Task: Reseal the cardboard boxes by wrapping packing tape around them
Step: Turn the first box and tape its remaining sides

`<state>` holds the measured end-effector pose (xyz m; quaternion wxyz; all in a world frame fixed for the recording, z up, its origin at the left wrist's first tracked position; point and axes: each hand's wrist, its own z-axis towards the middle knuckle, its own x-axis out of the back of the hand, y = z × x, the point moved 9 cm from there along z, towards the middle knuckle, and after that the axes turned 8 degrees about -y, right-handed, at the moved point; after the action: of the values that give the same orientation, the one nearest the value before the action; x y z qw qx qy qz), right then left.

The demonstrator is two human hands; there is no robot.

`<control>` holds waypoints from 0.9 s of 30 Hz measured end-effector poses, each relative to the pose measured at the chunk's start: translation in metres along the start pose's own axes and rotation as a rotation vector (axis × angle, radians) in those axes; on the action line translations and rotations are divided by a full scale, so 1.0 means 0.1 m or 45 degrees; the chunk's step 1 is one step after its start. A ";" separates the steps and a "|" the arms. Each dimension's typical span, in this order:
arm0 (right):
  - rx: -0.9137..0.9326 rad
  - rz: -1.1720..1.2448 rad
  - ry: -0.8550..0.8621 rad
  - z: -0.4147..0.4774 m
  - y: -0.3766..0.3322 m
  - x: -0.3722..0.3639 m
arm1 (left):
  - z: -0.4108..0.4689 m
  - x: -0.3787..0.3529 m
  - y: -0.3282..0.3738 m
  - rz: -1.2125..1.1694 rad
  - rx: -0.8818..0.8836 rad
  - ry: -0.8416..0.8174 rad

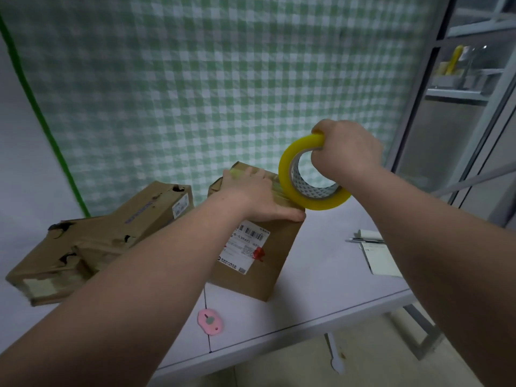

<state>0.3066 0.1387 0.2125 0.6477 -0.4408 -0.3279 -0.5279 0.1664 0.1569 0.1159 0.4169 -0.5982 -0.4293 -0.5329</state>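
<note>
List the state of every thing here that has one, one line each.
labelled box, upright on the table, tape across its top.
tape roll, raised off the table, strip running to the labelled box.
left hand, pressing flat on the labelled box.
right hand, gripping the tape roll.
torn box, lying on the table, holed.
pink cutter, lying on the table, untouched.

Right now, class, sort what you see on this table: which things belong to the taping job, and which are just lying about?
In the job: yellow tape roll gripped by the right hand; labelled box under the left hand; battered boxes waiting beside it.

Lying about: pink cutter, untouched; pen; paper sheets.
</note>
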 end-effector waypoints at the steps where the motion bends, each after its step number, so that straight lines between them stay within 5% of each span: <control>1: -0.018 0.041 -0.008 -0.02 0.06 0.01 | 0.01 0.01 0.03 0.008 -0.027 -0.012; 7: -0.169 0.350 -0.151 -0.26 0.40 -0.06 | -0.08 0.04 0.23 0.131 -0.171 0.008; 13: -0.290 1.090 -0.563 -0.82 0.42 -0.54 | -0.26 -0.21 0.31 0.251 -0.206 0.104; 27: -0.221 1.389 -0.521 -1.73 -0.09 -1.80 | -0.72 -0.99 -0.16 -0.113 -0.149 0.109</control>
<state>0.2496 0.0508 -0.0141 0.7107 -0.6901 -0.1277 -0.0475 0.1248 0.0860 0.0238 0.3751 -0.5787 -0.4053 -0.6001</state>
